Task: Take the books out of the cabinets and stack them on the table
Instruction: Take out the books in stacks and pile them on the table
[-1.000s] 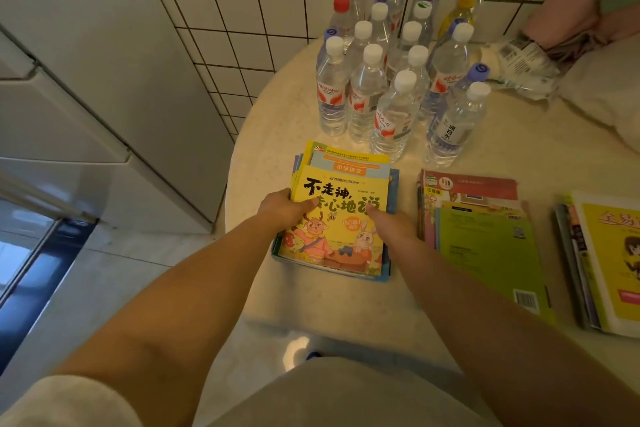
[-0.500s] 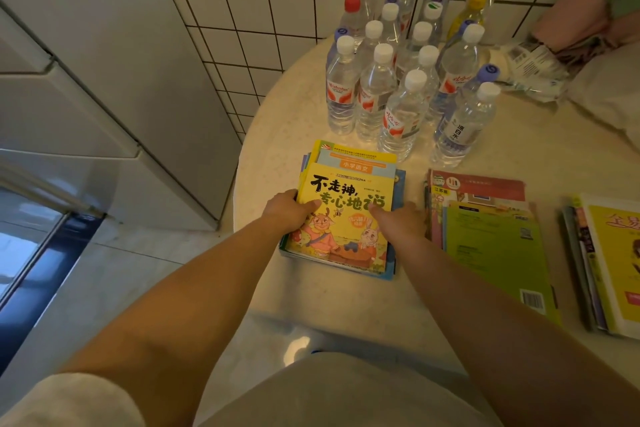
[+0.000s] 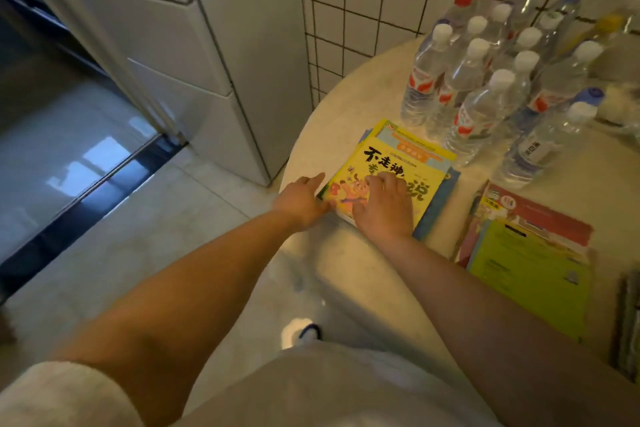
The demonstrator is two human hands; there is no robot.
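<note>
A stack of picture books with a yellow top cover lies near the left edge of the round cream table. My left hand touches the stack's left edge with its fingers stretched out. Flat on the yellow cover rests my right hand, fingers spread. To the right lies a second stack with a green cover on top. A third stack shows only partly at the right border.
Several water bottles stand close behind the yellow stack. A white cabinet stands against the tiled wall left of the table. Pale floor tiles and a dark door sill lie to the left.
My right hand has moved from the stack's right edge onto the yellow cover. My left hand's fingers have straightened at the left edge. The view has swung left.
</note>
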